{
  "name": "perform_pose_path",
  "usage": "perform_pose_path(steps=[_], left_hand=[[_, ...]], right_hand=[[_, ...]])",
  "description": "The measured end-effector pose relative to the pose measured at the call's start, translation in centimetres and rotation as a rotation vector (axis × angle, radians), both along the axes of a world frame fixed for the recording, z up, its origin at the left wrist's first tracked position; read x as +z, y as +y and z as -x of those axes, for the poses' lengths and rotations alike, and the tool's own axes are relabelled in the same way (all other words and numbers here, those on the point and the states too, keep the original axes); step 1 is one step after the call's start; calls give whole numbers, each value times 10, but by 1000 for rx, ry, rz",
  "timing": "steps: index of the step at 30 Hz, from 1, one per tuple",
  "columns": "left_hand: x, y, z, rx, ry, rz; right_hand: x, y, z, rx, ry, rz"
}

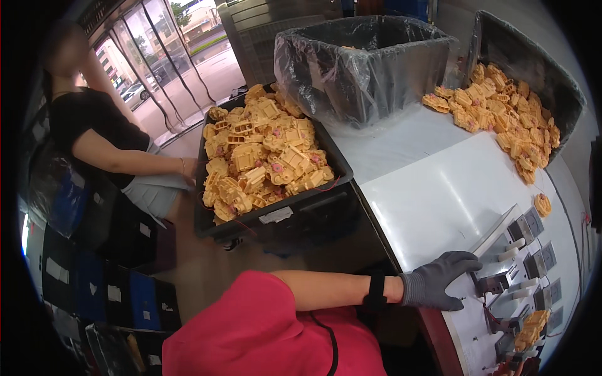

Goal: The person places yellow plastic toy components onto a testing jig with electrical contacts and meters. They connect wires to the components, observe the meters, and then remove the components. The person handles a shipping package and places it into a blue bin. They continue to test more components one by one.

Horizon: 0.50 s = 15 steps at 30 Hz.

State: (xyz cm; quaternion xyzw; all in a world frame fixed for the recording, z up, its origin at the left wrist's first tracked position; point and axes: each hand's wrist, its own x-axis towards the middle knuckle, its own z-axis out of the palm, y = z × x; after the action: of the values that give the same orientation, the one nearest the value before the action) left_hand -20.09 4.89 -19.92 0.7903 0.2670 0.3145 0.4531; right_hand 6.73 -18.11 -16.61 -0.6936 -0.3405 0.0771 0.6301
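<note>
The person's left hand (442,280), in a grey glove, reaches to the right of the frame with its fingers (461,259) stretched out and the thumb spread well away from them, the gap between holding nothing. The fingertips come close to a metal block (495,283) at the lower right; whether they touch it is hard to tell near the bent rim of this view. Below that block, a yellow plastic part (532,331) sits among the metal fixtures, and another loose part (543,205) lies farther up. The near edge of the white bench (414,200) runs diagonally past the wrist, and its surface stretches from the hand up to a heap of yellow parts (489,103) spilling from a tipped black crate (523,47) at upper right. The forearm, with a black band (375,291) at the wrist, extends nearly level from a red sleeve (238,313) at lower centre, palm apparently down. A black bin (279,216) piled with similar parts stands at upper centre, beside a plastic-lined crate (370,75); another person (94,131) stands at upper left.
</note>
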Motion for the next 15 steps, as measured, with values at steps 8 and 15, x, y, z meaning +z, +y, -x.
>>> perform_pose_path(steps=[8, 15], left_hand=[[-4, 1, -2, 14, -10, -5], [-11, 3, -5, 7, -35, -42]], right_hand=[[9, 2, 4, 44, -77, 84], [11, 0, 0, 98, -77, 141]])
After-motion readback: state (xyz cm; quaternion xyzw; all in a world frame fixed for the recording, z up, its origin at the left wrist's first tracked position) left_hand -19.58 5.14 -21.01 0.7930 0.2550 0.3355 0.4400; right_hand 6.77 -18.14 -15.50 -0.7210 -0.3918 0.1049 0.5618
